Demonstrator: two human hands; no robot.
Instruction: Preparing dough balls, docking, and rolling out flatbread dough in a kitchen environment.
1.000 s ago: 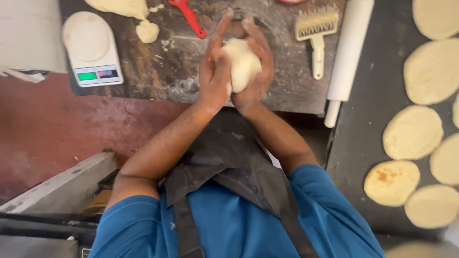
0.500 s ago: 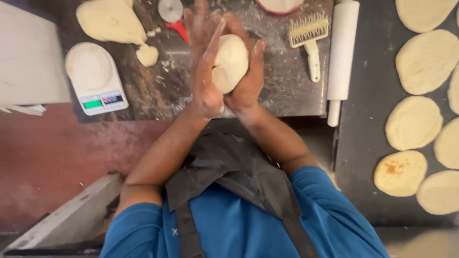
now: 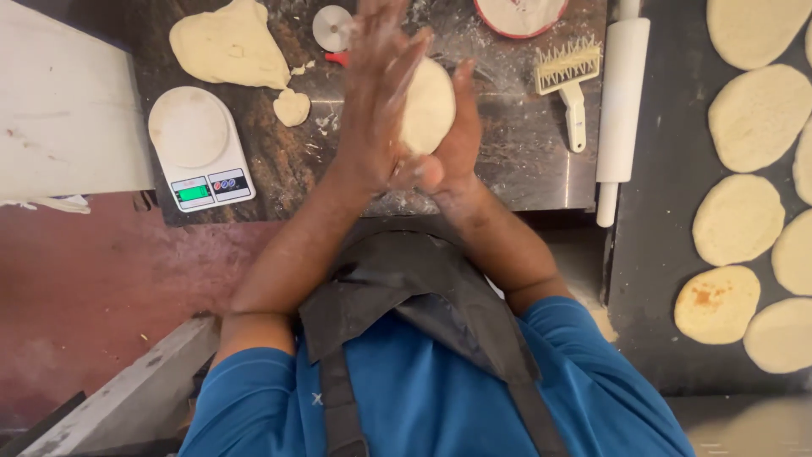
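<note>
A pale dough ball (image 3: 427, 106) is pressed between my two palms above the dark floured worktop (image 3: 507, 169). My left hand (image 3: 381, 93) lies flat against its left side with fingers stretched away from me. My right hand (image 3: 461, 127) cups the ball from the right and below. Both hands are dusted with flour.
A large dough lump (image 3: 228, 44) and a small piece (image 3: 292, 107) lie at the left, by a white kitchen scale (image 3: 199, 148). A round cutter wheel (image 3: 331, 27), a dough docker (image 3: 571, 80) and a white rolling pin (image 3: 622, 110) lie on the worktop. Several flat dough rounds (image 3: 744, 220) cover the dark surface at the right.
The dough ball has been worked between my palms and looks flatter and rounder. My left hand's fingers have stretched out further over it. The view has shifted slightly.
</note>
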